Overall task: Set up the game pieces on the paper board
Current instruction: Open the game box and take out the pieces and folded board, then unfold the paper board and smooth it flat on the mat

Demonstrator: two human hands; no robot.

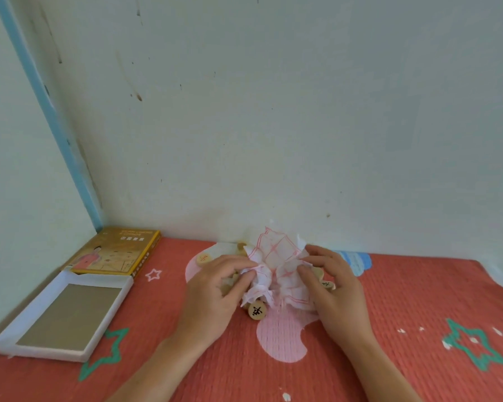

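Observation:
A crumpled white paper board (276,256) with red grid lines stands bunched up on the red mat near the wall. My left hand (215,288) pinches its left side and my right hand (331,282) pinches its right side. Round wooden game pieces lie around and under the paper: one with a black character (257,311) at the front, one with a red character (204,259) at the left, one (328,285) under my right fingers. Other pieces are partly hidden by the paper and my hands.
An open white box tray (6,342) with a grey inside lies at the left. Its yellow lid (114,252) rests behind it in the corner. The wall stands close behind the paper. The red patterned mat (418,300) stretches to the right.

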